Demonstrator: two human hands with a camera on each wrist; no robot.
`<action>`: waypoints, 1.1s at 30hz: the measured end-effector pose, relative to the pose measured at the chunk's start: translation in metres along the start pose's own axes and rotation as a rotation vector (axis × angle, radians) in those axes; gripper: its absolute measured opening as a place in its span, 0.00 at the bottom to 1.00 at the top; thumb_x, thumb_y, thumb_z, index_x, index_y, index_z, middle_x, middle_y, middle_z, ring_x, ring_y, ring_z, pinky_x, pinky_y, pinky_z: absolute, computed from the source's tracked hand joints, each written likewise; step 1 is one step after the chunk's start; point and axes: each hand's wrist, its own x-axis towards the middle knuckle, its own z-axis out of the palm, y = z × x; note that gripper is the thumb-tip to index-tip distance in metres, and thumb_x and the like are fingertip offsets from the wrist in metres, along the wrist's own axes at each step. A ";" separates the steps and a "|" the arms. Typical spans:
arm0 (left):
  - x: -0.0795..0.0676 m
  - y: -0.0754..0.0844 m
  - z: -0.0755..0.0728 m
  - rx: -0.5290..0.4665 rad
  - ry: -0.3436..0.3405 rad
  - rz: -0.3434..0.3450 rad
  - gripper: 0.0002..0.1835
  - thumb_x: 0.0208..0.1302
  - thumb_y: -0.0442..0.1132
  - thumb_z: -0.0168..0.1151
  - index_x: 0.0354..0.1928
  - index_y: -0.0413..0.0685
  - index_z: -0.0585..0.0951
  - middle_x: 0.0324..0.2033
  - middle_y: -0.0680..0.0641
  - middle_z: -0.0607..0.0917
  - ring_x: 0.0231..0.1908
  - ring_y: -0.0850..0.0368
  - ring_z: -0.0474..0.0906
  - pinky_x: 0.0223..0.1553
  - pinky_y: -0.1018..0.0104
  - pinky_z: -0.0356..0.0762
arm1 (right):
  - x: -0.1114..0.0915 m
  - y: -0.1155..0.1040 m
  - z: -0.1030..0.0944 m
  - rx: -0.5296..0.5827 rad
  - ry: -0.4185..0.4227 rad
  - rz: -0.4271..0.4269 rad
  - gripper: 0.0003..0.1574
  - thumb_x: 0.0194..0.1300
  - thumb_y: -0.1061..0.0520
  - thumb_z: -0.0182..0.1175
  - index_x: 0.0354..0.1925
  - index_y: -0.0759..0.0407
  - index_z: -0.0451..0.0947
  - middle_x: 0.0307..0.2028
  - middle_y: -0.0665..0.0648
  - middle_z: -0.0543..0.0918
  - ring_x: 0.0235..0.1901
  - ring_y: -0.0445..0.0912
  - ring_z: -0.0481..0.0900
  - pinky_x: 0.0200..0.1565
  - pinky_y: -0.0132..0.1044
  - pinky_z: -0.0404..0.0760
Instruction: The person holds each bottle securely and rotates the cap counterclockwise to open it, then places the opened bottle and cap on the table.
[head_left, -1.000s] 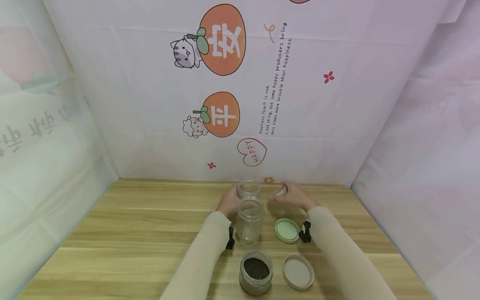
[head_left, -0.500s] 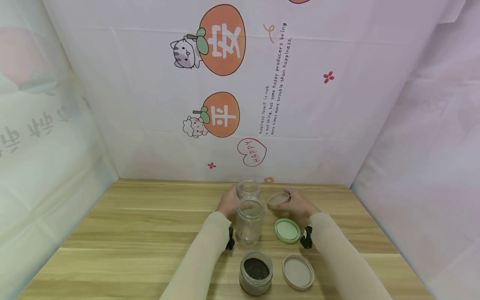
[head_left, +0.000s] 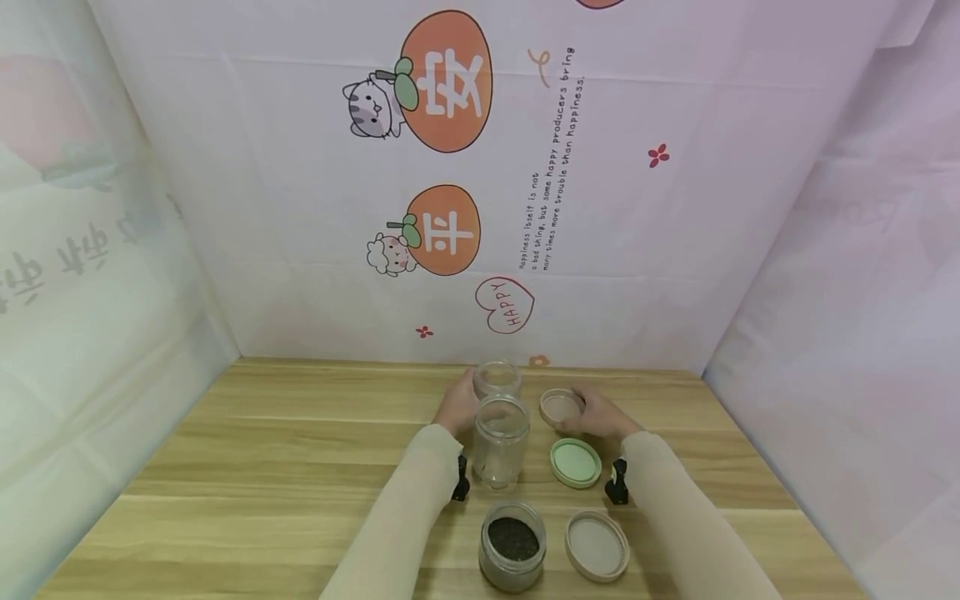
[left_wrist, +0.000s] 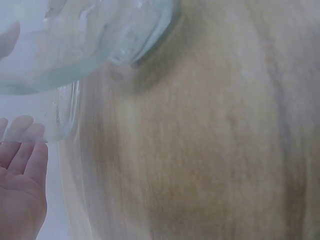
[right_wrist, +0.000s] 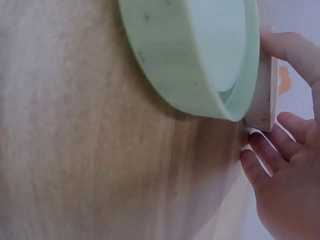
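My left hand (head_left: 455, 407) holds the farthest clear glass jar (head_left: 498, 382) by its left side. In the left wrist view its fingers (left_wrist: 27, 157) lie against the glass, partly seen through it. With thumb and fingers on opposite edges, my right hand (head_left: 602, 415) holds a beige jar lid (head_left: 558, 406), which lies on the table with its inside up. Nearer to me a second clear jar (head_left: 498, 460) stands open, partly hiding the far one. The green lid (head_left: 576, 462) lies to its right, just below my right hand.
At the front stands a glass jar (head_left: 513, 575) holding dark, fine-grained contents. Another beige lid (head_left: 597, 546) lies on its right. The wooden table (head_left: 285, 475) meets a printed cloth wall (head_left: 615, 317) behind the far jar.
My right hand has brought the beige lid down from a tilted position near the back wall to lie flat, inside up, beyond the green lid. The left hand stays at the far jar.
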 end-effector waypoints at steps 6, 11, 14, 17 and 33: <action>0.000 -0.001 0.001 0.001 0.013 0.016 0.45 0.51 0.52 0.80 0.68 0.45 0.69 0.61 0.40 0.78 0.61 0.42 0.74 0.63 0.47 0.71 | -0.002 -0.003 -0.002 0.005 -0.022 0.008 0.59 0.59 0.52 0.72 0.72 0.80 0.50 0.65 0.79 0.65 0.63 0.68 0.68 0.62 0.62 0.69; -0.001 0.001 0.001 -0.011 0.015 0.014 0.45 0.51 0.53 0.80 0.68 0.46 0.69 0.61 0.40 0.78 0.61 0.42 0.74 0.63 0.44 0.70 | -0.004 -0.005 -0.005 0.026 -0.034 -0.014 0.53 0.62 0.52 0.70 0.71 0.78 0.55 0.60 0.76 0.71 0.58 0.65 0.72 0.59 0.60 0.72; -0.002 0.000 0.003 -0.037 0.015 -0.003 0.47 0.50 0.55 0.80 0.69 0.49 0.68 0.63 0.43 0.77 0.62 0.43 0.73 0.64 0.44 0.69 | -0.006 -0.006 -0.007 0.037 -0.035 -0.015 0.55 0.63 0.52 0.69 0.71 0.79 0.52 0.63 0.79 0.67 0.62 0.69 0.68 0.62 0.61 0.70; -0.002 -0.002 0.004 -0.056 0.015 0.001 0.47 0.51 0.54 0.79 0.70 0.49 0.67 0.65 0.43 0.75 0.64 0.44 0.71 0.65 0.43 0.68 | -0.009 -0.007 -0.007 0.043 -0.035 -0.001 0.58 0.63 0.51 0.68 0.73 0.80 0.47 0.68 0.81 0.59 0.67 0.73 0.60 0.65 0.64 0.64; -0.004 -0.006 -0.002 -0.063 -0.016 0.037 0.48 0.50 0.56 0.79 0.71 0.50 0.67 0.65 0.44 0.75 0.65 0.45 0.70 0.66 0.44 0.66 | -0.019 -0.015 -0.012 0.035 -0.020 -0.036 0.45 0.74 0.54 0.57 0.73 0.77 0.49 0.71 0.80 0.55 0.68 0.76 0.55 0.65 0.67 0.61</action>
